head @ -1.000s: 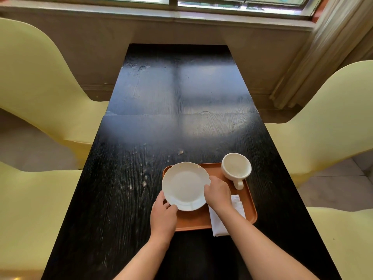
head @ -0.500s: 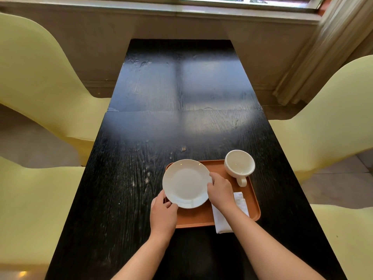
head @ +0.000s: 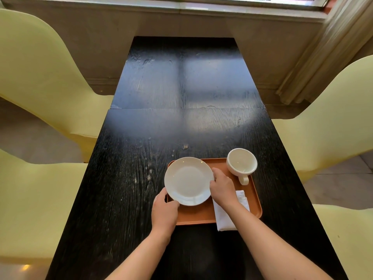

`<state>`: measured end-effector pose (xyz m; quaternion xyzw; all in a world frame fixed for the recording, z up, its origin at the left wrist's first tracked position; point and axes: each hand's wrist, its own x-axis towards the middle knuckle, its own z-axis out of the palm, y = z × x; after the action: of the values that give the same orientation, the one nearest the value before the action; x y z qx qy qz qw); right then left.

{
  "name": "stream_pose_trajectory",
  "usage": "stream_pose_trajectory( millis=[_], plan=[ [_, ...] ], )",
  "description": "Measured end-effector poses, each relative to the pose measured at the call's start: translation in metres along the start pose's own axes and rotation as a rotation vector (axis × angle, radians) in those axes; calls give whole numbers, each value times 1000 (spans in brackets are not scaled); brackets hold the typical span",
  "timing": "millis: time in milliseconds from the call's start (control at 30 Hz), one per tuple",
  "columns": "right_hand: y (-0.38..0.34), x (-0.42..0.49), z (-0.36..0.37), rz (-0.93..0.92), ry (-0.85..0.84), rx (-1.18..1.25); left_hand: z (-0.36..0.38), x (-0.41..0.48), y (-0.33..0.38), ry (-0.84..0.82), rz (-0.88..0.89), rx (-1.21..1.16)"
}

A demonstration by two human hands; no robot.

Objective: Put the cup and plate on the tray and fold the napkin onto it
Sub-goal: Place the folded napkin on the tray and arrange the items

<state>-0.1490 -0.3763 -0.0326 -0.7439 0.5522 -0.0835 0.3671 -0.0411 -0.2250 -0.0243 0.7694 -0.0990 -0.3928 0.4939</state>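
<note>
— Two hands on the plate (head: 188, 180)?
— Yes. Left hand (head: 164, 211) gripping near-left rim, right hand (head: 223, 186) gripping right rim. White, round, glossy, bare.
— Over the tray (head: 203, 216)?
— Over its left half, far-left rim overhanging the tray edge. Resting or lifted: cannot tell.
— Cup (head: 241, 163)?
— White, wide-mouthed, standing in far-right tray corner, handle pointing near. Apart from plate.
— Napkin (head: 229, 214)?
— White, lying at right under the wrist, near end hanging past the tray's near edge onto the surface (head: 141, 158).
— Room to move?
— Plenty of dark surface far and left. Little at right between tray and surface edge. Yellow chairs (head: 40, 67) flanking both sides.
</note>
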Motion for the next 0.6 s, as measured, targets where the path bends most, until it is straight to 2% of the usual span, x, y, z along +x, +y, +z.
stream_pose_trajectory(
  millis=[500,600],
  plan=[
    [-6,-8,-5,7,-51,137,0,3,1,10,23,21],
    [-3,-32,-16,-44,24,194,-2,-1,-1,44,-3,34]
  ],
)
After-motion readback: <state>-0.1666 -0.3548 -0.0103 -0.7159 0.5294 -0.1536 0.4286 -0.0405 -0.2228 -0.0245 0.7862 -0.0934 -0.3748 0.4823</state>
